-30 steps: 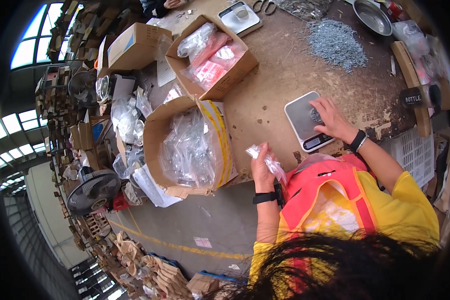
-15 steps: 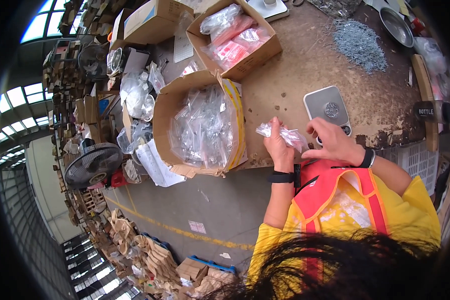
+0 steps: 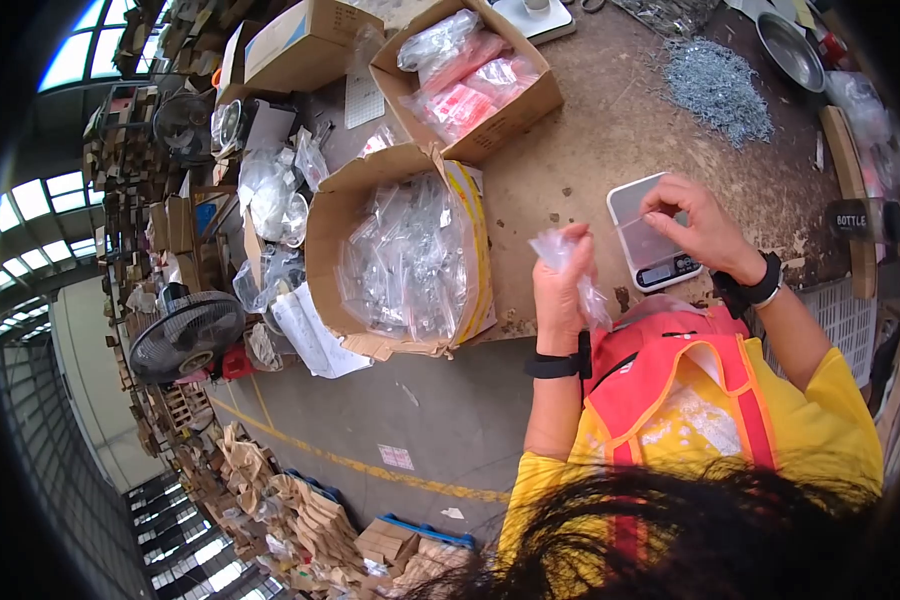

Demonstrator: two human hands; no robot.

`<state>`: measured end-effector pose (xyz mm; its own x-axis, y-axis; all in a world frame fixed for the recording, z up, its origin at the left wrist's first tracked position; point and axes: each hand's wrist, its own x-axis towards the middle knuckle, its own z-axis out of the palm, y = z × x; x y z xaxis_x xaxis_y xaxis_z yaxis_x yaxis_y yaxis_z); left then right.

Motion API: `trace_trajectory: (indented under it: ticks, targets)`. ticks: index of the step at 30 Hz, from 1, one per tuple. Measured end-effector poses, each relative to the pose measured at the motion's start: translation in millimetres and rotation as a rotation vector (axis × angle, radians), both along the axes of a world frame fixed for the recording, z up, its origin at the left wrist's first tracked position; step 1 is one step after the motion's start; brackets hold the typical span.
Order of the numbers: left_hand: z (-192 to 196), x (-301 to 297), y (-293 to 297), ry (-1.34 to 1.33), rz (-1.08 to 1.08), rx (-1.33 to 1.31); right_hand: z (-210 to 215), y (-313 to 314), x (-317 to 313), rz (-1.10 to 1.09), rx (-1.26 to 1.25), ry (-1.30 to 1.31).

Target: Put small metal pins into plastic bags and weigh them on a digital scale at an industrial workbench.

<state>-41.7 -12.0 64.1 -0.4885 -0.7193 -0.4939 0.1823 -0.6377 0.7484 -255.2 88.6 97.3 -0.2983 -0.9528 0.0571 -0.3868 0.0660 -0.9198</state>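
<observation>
On the worktop (image 3: 590,130), a digital scale (image 3: 626,203) is overhung by the right hand (image 3: 705,238); its fingers are curled in a pinch, but whether a thin film is held cannot be told. Clear plastic bags (image 3: 553,248) are grasped in the left hand (image 3: 560,298), left of the scale. The pan is best left unpressed for a true reading, the bags gripped lightly. Counted: two open bag-filled cartons (image 3: 478,240) (image 3: 515,115); one heap of screw-like metal pieces (image 3: 718,92); two scales, the far one (image 3: 550,22) cut off; one metal bowl (image 3: 790,50); held bags, uncountable.
</observation>
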Motion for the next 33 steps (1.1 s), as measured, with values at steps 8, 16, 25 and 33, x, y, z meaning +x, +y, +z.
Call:
trace_trajectory:
  ticks: [8,16,25,33]
  targets:
    - [15.3,-17.3,2.3,-0.242,-0.375,-0.568,6.7,-12.1,10.9,0.028,0.144,-0.310]
    - [28.5,-16.5,2.8,-0.375,-0.404,-0.757,3.0,-13.4,15.0,-0.120,-0.037,-0.076]
    - [24.3,-36.2,12.6,-0.209,-0.277,-0.673,1.2,-3.9,11.6,-0.025,0.119,-0.293]
    - [0.3,4.4,-7.8,-0.417,0.182,-0.560,-46.4,38.4,-57.7,-0.252,0.167,0.205]
